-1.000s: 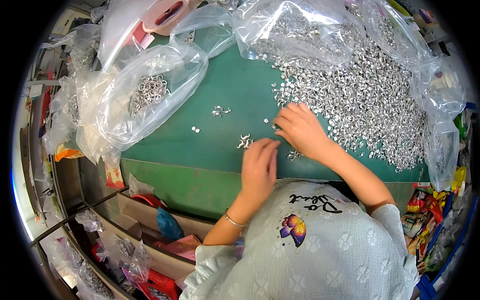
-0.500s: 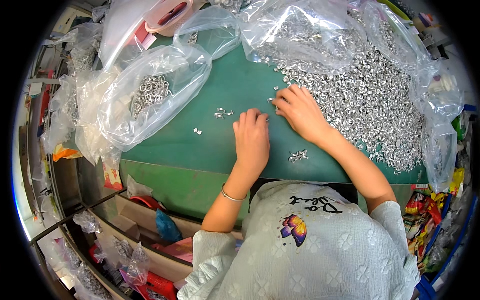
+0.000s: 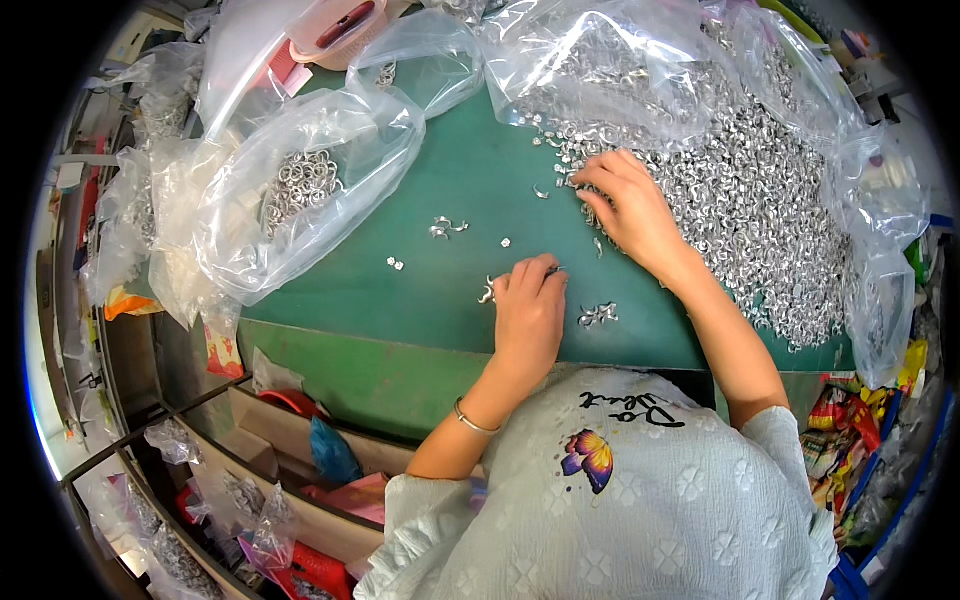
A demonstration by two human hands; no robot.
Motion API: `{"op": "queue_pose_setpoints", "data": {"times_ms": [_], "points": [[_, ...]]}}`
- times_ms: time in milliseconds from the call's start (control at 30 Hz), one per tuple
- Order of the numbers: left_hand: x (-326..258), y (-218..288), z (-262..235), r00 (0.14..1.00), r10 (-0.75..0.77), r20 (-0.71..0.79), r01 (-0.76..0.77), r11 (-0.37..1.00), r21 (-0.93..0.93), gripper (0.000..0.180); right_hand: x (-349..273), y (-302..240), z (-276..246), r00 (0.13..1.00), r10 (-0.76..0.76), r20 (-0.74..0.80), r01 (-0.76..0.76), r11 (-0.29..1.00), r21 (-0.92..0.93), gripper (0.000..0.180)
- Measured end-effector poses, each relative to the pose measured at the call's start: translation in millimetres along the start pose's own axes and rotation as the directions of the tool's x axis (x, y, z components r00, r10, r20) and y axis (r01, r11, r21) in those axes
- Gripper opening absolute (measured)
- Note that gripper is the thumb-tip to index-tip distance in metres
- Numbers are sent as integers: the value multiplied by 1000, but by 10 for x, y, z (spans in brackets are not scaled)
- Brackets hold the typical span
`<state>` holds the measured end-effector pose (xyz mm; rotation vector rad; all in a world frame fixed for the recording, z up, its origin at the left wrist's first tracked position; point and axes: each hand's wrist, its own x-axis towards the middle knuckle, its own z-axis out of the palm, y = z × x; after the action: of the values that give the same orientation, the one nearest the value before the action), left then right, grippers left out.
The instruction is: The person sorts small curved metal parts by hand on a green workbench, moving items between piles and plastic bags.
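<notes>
A green table (image 3: 400, 290) fills the middle. On its right side lies a big pile of small shiny metal bits (image 3: 770, 200), spread over clear plastic. A clear bag (image 3: 300, 190) with metal rings in it lies on the left. The right hand (image 3: 630, 205) rests at the pile's edge, fingers bent down onto the bits. The left hand (image 3: 528, 310) lies on the table, fingers curled, pinching one small bit. A tiny clump of bits (image 3: 598, 316) sits just beside it.
</notes>
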<state>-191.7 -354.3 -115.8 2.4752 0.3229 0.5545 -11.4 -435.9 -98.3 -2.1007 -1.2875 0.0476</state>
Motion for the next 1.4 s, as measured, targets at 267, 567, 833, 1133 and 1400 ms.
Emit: {"op": "queue_pose_setpoints", "data": {"times_ms": [267,567,833,1133,1400], "points": [[-34,-24,-56,995,-45,-88,50,998,50,20,-57,-68,185,959,-263,106,278,946,-166,18],[62,-91,34,999,-36,-25,37,998,46,22,-13,-77,335,967,-232,103,247,955,-166,13],[162,-6,40,998,-62,-18,62,998,17,21,9,20,119,993,-43,-108,30,993,-117,13],[110,-48,44,1000,-28,-3,28,996,-84,16,-93,59,58,987,-95,-133,62,971,-232,10],[107,-32,80,997,-64,-40,60,993,-106,16,-49,-3,25,992,-27,-123,6,986,-168,8]]}}
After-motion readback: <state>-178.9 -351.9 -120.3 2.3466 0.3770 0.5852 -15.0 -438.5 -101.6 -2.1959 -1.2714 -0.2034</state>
